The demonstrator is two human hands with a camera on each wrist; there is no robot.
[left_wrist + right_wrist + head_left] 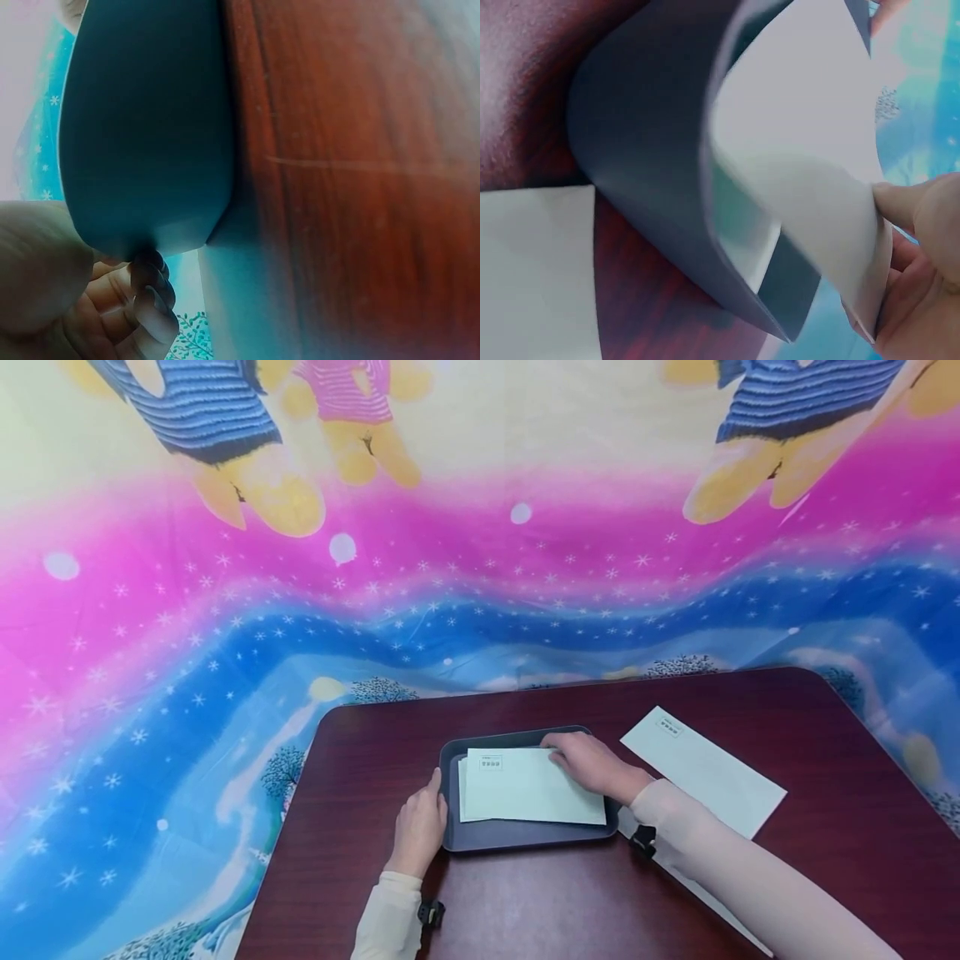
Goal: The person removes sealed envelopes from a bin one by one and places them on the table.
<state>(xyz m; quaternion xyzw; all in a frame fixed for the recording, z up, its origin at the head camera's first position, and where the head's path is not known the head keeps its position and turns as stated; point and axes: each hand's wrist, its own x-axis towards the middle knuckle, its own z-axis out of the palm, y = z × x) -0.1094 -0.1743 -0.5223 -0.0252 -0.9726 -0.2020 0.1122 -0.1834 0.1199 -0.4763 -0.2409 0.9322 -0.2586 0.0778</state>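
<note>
The right hand pinches the top envelope at one end, over the tray, whose edge the left hand holds. It is probably light, bendable paper, best held by edges.

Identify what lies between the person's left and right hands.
Between the left hand and the right hand lies part of the gray tray, with overlapping pale envelopes in it. The head view shows this.

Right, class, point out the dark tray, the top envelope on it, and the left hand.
Dark tray (525,837): head view, on the bare near strip of its floor.
Top envelope (536,789): head view, on its middle.
Left hand (418,827): head view, on its back.
</note>
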